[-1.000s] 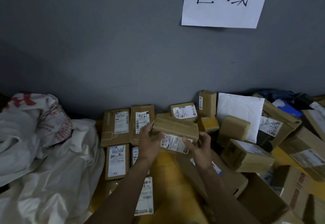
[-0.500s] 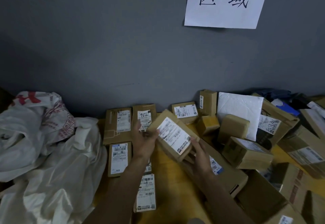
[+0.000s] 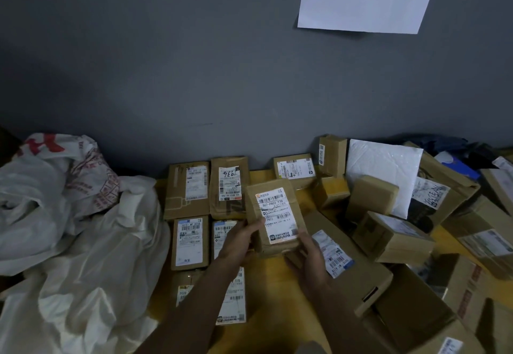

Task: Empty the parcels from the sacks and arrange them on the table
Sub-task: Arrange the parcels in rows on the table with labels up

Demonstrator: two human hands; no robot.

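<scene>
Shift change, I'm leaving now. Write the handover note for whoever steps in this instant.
Left hand and right hand both grip one parcel, label up, over the table.
Done: neat rows of parcels lie left of it, beside the crumpled white sacks.
Left: place this parcel, then arrange the jumbled heap on the right. Sack contents cannot be seen.

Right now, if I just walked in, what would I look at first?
Probably the labelled brown parcel, held in the middle by the left hand and right hand. Next, the white sign with two big characters high on the grey wall, and the crumpled white sack on the left.
</scene>
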